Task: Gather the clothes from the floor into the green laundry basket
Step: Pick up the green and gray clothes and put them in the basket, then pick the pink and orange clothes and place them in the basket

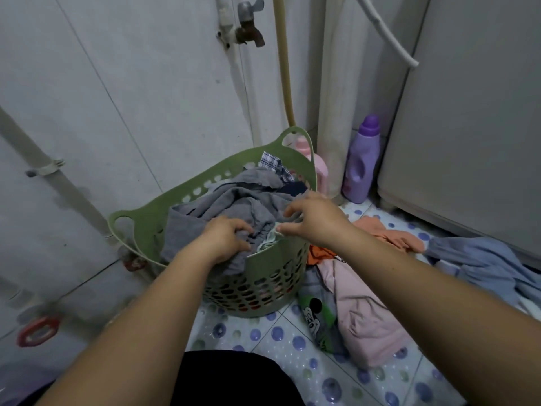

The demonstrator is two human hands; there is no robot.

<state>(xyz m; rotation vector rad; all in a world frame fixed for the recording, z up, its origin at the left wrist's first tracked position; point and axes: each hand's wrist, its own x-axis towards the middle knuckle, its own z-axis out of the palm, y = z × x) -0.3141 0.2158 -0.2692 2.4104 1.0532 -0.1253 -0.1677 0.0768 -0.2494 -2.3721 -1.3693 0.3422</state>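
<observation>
The green laundry basket [272, 268] stands on the floor in front of me, heaped with clothes. A grey garment [222, 203] lies on top, with a checked cloth [270, 161] behind it. My left hand [225, 237] presses into the grey garment near the basket's front rim, fingers curled into the fabric. My right hand [313, 218] hovers over the right rim, fingers pinching a pale cloth edge [270, 237]. On the floor to the right lie a pink garment [360, 312], an orange one [389, 234], a blue one [486, 265] and a cartoon-print piece [317, 315].
A purple detergent bottle [361, 162] and a pink bottle [317, 168] stand behind the basket. A white appliance [468, 127] fills the right side. A wall tap [248, 27], pipes and a hose [285, 68] are above. The dotted floor mat [292, 347] lies underfoot.
</observation>
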